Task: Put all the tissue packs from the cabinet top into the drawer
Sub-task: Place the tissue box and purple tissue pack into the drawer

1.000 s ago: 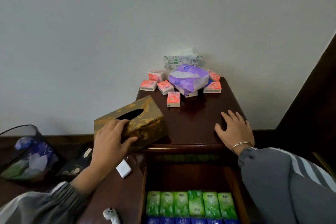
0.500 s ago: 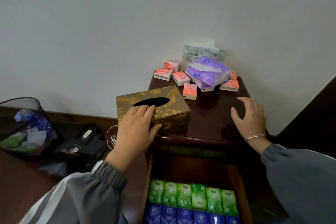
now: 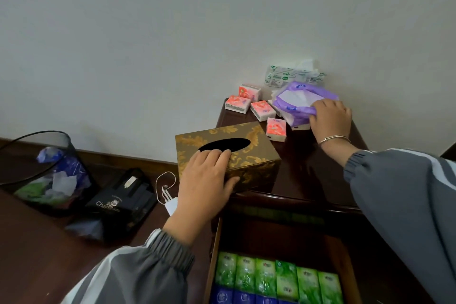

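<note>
**Step in hand:** taking up a pack from the far cluster.

**Right grip** (image 3: 330,118): at the far right of the cabinet top (image 3: 308,170). Its fingers were curled onto the near right edge of the purple tissue pack (image 3: 297,97) and bunched the soft wrapper. The pack sat among the other packs, and whether it had left the surface could not be told.

**Left grip** (image 3: 207,180): laid on the gold tissue box (image 3: 259,153) at the near left of the cabinet top. The fingers were straight beside the slot and the thumb was against the near face. It enclosed nothing and was judged to be steadying the box.

**Other packs:** four pink packs (image 3: 262,110) lay close together just left of the purple pack. A green-and-white pack (image 3: 291,75) stood against the wall behind it.

**Drawer** (image 3: 214,242): open below the near edge. It held a row of green packs (image 3: 266,276), with blue packs (image 3: 237,297) nearer. Its far portion showed bare wood.

**Progress:** judged early, as every loose pack was on the cabinet top.

**Next move:** it calls for three actions.
- Lift the purple pack clear of the pink packs.
- Carry it nearward over the cabinet edge.
- Lower it into the bare far part of the drawer.

Held by one edge, the soft pack would likely sag, so a fuller hold seemed advisable. The tissue box stood left of that path.
</note>
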`<state>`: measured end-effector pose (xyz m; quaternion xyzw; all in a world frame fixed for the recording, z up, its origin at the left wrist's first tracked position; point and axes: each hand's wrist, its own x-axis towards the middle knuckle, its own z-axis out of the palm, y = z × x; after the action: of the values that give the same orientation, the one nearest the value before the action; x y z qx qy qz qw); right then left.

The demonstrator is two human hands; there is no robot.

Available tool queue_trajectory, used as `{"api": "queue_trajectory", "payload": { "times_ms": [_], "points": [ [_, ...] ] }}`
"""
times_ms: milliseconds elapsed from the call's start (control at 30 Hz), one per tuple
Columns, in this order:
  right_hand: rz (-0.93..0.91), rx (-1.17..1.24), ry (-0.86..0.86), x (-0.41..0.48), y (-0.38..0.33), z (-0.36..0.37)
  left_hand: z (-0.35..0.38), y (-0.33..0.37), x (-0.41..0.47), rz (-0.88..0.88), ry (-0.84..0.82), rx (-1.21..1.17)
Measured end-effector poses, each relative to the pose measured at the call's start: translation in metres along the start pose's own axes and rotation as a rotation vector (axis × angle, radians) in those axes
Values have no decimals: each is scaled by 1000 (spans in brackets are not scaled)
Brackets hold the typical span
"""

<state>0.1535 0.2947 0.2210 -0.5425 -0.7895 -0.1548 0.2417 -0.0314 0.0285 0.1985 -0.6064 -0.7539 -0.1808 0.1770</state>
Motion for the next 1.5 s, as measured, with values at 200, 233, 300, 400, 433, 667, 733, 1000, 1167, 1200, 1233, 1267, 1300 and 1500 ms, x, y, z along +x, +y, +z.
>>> {"api": "queue_trajectory", "payload": {
  "times_ms": [200,233,300,400,433,667,733,1000,1167,1200,1233,1267,1300,1500],
  "points": [
    [169,497,341,-44,16,-43,0,1,0,12,-24,31],
    [166,547,391,-58,22,-51,1,2,0,6,-40,37],
    [167,623,466,-93,35,-69,1,3,1,-2,-68,49],
    [195,754,426,-156,55,-95,1,2,2,8,-103,71],
    [204,787,382,-177,62,-103,0,2,2,8,-109,78],
    [228,826,24,-296,88,-133,-2,7,-11,-57,-76,44],
    [247,838,-67,-315,87,-132,-7,9,-15,-84,-96,7],
    [425,911,-311,-343,74,-95,-48,17,-78,-32,-97,-107],
    [630,992,-465,-333,67,-60,-70,12,-138,-51,-149,-150],
    [663,1013,-490,-331,66,-53,-69,13,-149,-64,-173,-152],
    [693,1030,-518,-330,66,-47,-66,14,-159,-77,-200,-154],
    [728,1056,-550,-329,65,-41,-62,16,-169,-86,-229,-159],
    [776,1100,-582,-329,65,-36,-56,18,-178,-91,-259,-167],
    [1094,1450,-725,-321,68,-28,-11,36,-197,-115,-399,-225]
  ]
}}
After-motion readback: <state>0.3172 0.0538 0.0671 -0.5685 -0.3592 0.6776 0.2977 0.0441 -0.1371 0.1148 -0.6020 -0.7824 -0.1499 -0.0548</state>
